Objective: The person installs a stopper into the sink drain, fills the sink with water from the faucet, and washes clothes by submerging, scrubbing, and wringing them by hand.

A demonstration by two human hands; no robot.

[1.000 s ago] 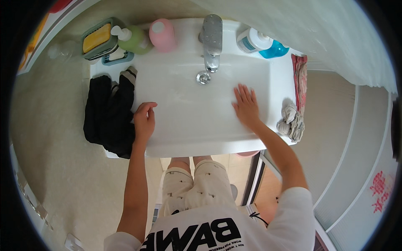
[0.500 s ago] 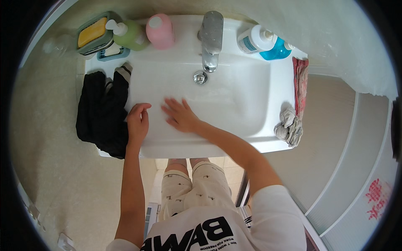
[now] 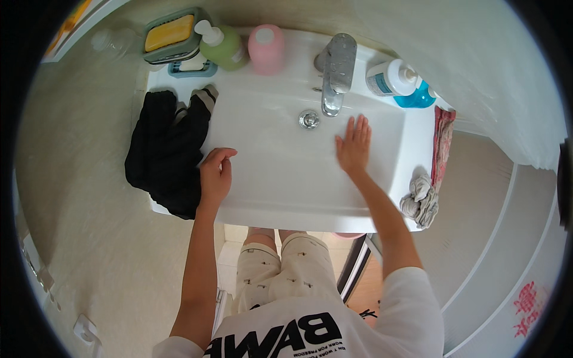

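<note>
My right hand lies palm down on the right part of the white sink basin, fingers stretched, holding nothing. At the left rim my left hand is loosely bent, with a small gap between thumb and fingers. Nothing shows in it. Its back is against or very near a bundled black garment with a grey-beige edge, which lies on the left ledge. Between the hands and farther back are the round metal drain and the chrome faucet.
Along the back left stand a soap dish with a yellow bar, a green pump bottle and a pink bottle. A white pump bottle and a blue bottle are back right. Red cloth and grey cloth lie on the right ledge.
My right hand has swept across the basin from left of the drain to its right side. The left hand remains by the black garment. The whole view has shifted slightly.
</note>
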